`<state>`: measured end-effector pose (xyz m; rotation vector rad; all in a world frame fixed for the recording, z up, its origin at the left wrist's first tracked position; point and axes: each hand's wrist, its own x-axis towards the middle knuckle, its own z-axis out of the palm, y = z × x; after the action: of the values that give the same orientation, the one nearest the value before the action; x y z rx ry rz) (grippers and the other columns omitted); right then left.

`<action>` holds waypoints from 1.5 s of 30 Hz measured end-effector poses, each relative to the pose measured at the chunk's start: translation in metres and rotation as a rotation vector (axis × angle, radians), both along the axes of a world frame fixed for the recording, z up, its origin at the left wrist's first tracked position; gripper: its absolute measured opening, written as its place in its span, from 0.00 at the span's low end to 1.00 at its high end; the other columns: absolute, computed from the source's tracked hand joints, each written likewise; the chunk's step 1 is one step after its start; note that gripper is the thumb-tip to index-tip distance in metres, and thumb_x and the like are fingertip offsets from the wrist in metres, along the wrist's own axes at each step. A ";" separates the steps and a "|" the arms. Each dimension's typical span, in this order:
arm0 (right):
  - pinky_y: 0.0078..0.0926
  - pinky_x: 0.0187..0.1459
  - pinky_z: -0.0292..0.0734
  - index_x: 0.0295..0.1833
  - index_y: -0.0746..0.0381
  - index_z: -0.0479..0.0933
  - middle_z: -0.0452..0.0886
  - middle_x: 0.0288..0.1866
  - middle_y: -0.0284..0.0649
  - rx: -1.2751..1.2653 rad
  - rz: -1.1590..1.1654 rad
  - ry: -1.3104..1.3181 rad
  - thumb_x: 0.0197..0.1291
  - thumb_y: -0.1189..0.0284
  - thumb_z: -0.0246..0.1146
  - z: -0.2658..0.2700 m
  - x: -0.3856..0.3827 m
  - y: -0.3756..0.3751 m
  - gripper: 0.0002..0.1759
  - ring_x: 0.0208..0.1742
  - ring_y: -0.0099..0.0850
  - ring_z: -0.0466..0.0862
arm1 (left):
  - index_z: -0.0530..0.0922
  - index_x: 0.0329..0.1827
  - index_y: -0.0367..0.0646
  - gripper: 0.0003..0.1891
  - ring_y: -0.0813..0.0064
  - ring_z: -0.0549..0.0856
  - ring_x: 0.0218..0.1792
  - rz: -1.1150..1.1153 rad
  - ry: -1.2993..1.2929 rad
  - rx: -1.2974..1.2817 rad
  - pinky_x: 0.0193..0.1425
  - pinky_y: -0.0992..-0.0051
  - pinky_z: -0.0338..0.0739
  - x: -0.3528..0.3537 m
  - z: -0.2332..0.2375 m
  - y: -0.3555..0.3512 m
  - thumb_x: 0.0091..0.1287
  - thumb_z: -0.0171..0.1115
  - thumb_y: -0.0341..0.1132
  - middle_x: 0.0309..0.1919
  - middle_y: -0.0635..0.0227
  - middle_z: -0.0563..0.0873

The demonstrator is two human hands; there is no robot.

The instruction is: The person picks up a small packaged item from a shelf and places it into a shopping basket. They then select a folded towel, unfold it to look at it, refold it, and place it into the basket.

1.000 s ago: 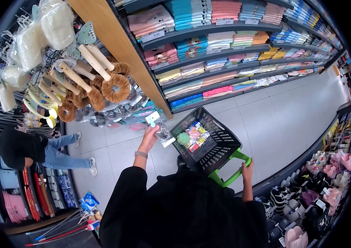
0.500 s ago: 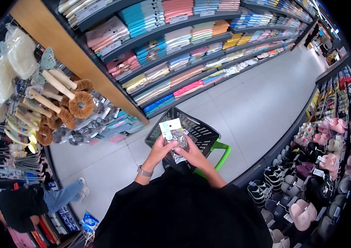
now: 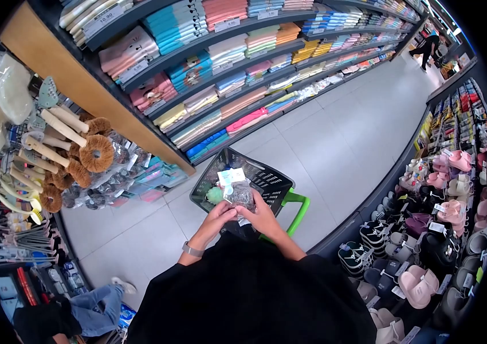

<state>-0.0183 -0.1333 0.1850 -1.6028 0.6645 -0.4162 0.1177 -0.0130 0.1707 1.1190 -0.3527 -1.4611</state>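
Observation:
My left hand (image 3: 215, 222) and my right hand (image 3: 262, 214) both hold a clear packet (image 3: 240, 194) with a white and pale green header card and dark grey scrubber-like contents. The fingers of both hands close on its lower part and sides. Beneath and behind the packet is a black basket (image 3: 266, 179) with a green handle (image 3: 299, 213). A pale green puffy item (image 3: 215, 195) shows inside the basket, left of the packet. A band circles my left wrist.
Shelves of folded towels (image 3: 189, 69) stand ahead. Brown round brushes (image 3: 95, 153) hang at the left, slippers (image 3: 418, 291) fill the right-hand racks. A person in jeans (image 3: 97, 309) is at the lower left, another person (image 3: 427, 49) far up the aisle.
My hands have lowered slightly on the packet, showing more of its dark contents. The green puffy item has come into sight. The view has shifted, and the person at lower left appears lower.

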 end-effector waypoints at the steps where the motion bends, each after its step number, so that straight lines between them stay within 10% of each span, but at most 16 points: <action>1: 0.23 0.56 0.70 0.68 0.68 0.60 0.74 0.56 0.40 0.002 -0.001 0.009 0.60 0.69 0.65 0.003 -0.003 0.000 0.34 0.54 0.24 0.75 | 0.65 0.65 0.37 0.23 0.76 0.74 0.58 -0.001 0.009 0.002 0.61 0.74 0.69 0.000 0.001 0.001 0.69 0.57 0.35 0.57 0.65 0.75; 5: 0.22 0.55 0.71 0.67 0.68 0.61 0.74 0.57 0.38 0.396 0.203 0.030 0.59 0.67 0.66 0.024 -0.007 -0.005 0.34 0.54 0.23 0.75 | 0.71 0.58 0.38 0.17 0.80 0.76 0.53 0.346 -0.059 -0.165 0.56 0.78 0.72 0.019 0.028 -0.012 0.68 0.58 0.33 0.53 0.67 0.77; 7: 0.16 0.33 0.74 0.66 0.68 0.64 0.79 0.47 0.36 0.625 0.166 -0.029 0.59 0.65 0.66 0.027 -0.010 -0.007 0.33 0.35 0.19 0.78 | 0.76 0.52 0.37 0.12 0.84 0.78 0.45 0.337 -0.164 -0.149 0.49 0.81 0.72 0.037 0.043 -0.016 0.68 0.58 0.32 0.44 0.71 0.81; 8: 0.18 0.42 0.75 0.68 0.69 0.62 0.77 0.52 0.37 0.683 0.171 -0.061 0.59 0.68 0.66 0.025 -0.011 -0.009 0.35 0.44 0.22 0.78 | 0.79 0.44 0.36 0.09 0.87 0.78 0.36 0.413 -0.280 -0.133 0.42 0.84 0.71 0.037 0.055 -0.022 0.69 0.58 0.33 0.35 0.75 0.82; 12: 0.24 0.59 0.68 0.70 0.71 0.55 0.69 0.63 0.40 0.694 0.177 -0.207 0.59 0.72 0.66 0.041 -0.004 -0.007 0.38 0.62 0.26 0.70 | 0.80 0.42 0.36 0.09 0.88 0.77 0.34 0.472 -0.373 -0.152 0.39 0.86 0.71 0.030 0.071 -0.033 0.69 0.58 0.34 0.33 0.75 0.82; 22: 0.25 0.53 0.73 0.65 0.68 0.62 0.74 0.58 0.42 0.313 0.183 -0.148 0.58 0.69 0.67 0.038 -0.007 -0.010 0.33 0.56 0.27 0.76 | 0.77 0.50 0.36 0.12 0.86 0.80 0.38 0.369 -0.263 -0.178 0.42 0.85 0.73 0.045 0.043 -0.022 0.68 0.60 0.33 0.38 0.73 0.82; 27: 0.33 0.49 0.75 0.62 0.65 0.68 0.80 0.45 0.54 -0.144 0.376 0.298 0.55 0.54 0.67 0.015 -0.037 -0.015 0.35 0.45 0.45 0.82 | 0.76 0.53 0.38 0.14 0.79 0.84 0.38 -0.216 -0.310 0.046 0.40 0.80 0.78 0.039 0.005 0.012 0.67 0.61 0.33 0.41 0.69 0.84; 33: 0.26 0.55 0.71 0.61 0.66 0.70 0.79 0.50 0.41 0.282 0.423 0.283 0.57 0.59 0.68 -0.042 -0.084 -0.033 0.32 0.52 0.29 0.77 | 0.77 0.50 0.37 0.13 0.76 0.85 0.35 -0.333 -0.230 0.127 0.36 0.79 0.80 -0.002 -0.036 0.006 0.68 0.59 0.35 0.38 0.65 0.85; 45: 0.22 0.43 0.75 0.53 0.63 0.73 0.74 0.50 0.39 -0.085 -0.351 0.318 0.63 0.75 0.57 -0.095 -0.146 -0.084 0.13 0.46 0.28 0.79 | 0.73 0.51 0.36 0.12 0.67 0.87 0.37 0.496 -0.014 0.473 0.36 0.76 0.82 -0.020 -0.231 -0.002 0.69 0.54 0.32 0.42 0.60 0.83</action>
<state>-0.1639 -0.2173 0.0895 -1.6506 1.1938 -0.4535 0.0972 -0.0151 -0.0600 1.4652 0.2688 -1.1123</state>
